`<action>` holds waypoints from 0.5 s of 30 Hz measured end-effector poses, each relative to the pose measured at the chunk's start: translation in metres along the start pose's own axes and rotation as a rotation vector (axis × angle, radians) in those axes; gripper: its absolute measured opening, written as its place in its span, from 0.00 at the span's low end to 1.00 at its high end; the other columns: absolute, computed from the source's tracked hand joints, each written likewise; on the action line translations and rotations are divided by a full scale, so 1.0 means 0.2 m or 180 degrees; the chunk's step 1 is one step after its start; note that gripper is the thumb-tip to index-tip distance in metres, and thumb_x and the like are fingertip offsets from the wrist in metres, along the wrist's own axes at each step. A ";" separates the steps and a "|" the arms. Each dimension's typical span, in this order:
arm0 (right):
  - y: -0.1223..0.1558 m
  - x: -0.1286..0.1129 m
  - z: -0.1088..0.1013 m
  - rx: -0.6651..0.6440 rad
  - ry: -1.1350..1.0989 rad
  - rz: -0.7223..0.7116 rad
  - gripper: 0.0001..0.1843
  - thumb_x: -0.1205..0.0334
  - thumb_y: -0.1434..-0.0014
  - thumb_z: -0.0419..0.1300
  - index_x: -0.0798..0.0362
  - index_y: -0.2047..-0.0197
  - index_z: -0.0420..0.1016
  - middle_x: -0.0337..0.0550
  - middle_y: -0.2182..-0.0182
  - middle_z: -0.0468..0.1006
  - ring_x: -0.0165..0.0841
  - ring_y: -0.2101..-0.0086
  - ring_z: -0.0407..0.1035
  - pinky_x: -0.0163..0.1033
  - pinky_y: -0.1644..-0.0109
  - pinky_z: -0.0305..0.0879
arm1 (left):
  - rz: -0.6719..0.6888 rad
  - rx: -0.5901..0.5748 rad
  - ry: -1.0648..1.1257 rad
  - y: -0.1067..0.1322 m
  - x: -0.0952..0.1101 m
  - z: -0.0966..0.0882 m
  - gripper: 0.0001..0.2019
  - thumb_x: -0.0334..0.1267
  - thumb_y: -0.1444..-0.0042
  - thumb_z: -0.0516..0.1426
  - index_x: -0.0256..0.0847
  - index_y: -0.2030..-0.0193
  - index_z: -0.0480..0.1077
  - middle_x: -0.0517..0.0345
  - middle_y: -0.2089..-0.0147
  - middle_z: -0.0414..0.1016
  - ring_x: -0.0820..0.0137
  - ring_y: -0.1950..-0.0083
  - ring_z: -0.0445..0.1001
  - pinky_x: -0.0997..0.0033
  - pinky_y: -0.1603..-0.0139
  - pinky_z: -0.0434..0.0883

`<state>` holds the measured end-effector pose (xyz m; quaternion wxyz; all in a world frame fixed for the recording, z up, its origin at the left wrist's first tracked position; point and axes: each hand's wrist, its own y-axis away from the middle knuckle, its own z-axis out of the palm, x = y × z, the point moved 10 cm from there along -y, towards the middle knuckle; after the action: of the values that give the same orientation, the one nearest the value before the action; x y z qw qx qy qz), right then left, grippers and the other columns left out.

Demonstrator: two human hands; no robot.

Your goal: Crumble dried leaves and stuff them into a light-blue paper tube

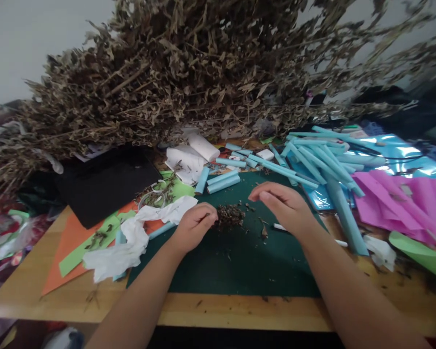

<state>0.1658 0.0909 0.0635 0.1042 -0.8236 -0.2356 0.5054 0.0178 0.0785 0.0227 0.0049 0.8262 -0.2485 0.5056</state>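
Note:
My left hand (194, 224) rests on a dark green cutting mat (240, 271), fingers curled in a loose fist against a small heap of crumbled dried leaves (229, 214). Whether it grips any of them is hidden. My right hand (283, 203) hovers just right of the heap, palm down, fingers together and slightly bent, holding nothing I can see. More dry crumbs (263, 228) lie scattered on the mat between the hands.
A big bundle of dried leafy branches (203, 72) fills the back. Several rolled light-blue paper tubes (312, 160) lie at the right, with pink paper (403, 198), crumpled white tissue (131, 242), orange and green sheets (76, 247), a black cloth (105, 182), and the wooden table edge (221, 315).

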 end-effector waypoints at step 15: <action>0.02 0.10 0.07 -0.0383 0.1062 0.0032 0.15 0.61 0.43 0.45 0.53 0.80 0.59 0.39 0.80 0.63 0.29 0.75 0.59 0.34 0.72 0.53 | -0.0137 0.0296 -0.1426 -0.04 -0.06 -0.06 0.04 0.30 0.50 0.47 0.39 0.71 0.62 0.56 0.68 0.63 0.70 0.64 0.63 0.69 0.61 0.62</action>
<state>0.1626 0.0964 0.0389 0.0899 -0.9019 -0.2408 0.3473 0.0070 0.0931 0.0208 -0.0777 0.9223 -0.2021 0.3202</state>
